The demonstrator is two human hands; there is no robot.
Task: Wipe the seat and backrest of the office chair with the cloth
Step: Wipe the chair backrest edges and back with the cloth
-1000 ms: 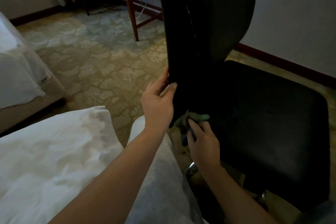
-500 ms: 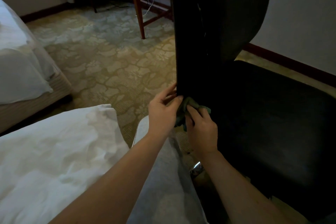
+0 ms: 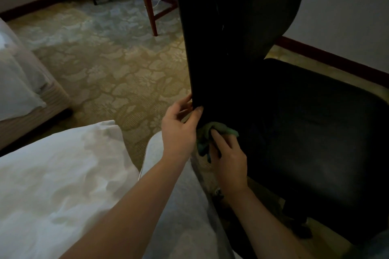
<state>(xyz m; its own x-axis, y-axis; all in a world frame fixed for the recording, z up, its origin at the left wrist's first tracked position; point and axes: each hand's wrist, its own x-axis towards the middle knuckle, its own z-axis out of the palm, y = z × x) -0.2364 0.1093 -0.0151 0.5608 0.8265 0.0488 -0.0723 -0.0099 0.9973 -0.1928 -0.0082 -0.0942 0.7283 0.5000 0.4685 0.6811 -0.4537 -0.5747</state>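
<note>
A black office chair stands in front of me, its tall backrest (image 3: 235, 33) seen edge-on and its wide seat (image 3: 320, 132) to the right. My left hand (image 3: 179, 130) grips the backrest's lower left edge, thumb on the near face and fingers behind it. Just below, my right hand (image 3: 229, 160) holds a bunched green cloth (image 3: 212, 132) against the bottom of the backrest. Part of the cloth hangs down between my hands.
White bedding (image 3: 56, 185) lies at lower left and a second bed (image 3: 19, 82) stands at the far left. A wooden table leg (image 3: 148, 0) and a cable stand behind the chair. Patterned carpet (image 3: 109, 65) covers the floor. A wall with a dark skirting board (image 3: 336, 61) runs along the right.
My right hand moved the cloth up to the backrest's lower edge, close under my left hand. My left hand slid a little lower on the backrest edge.
</note>
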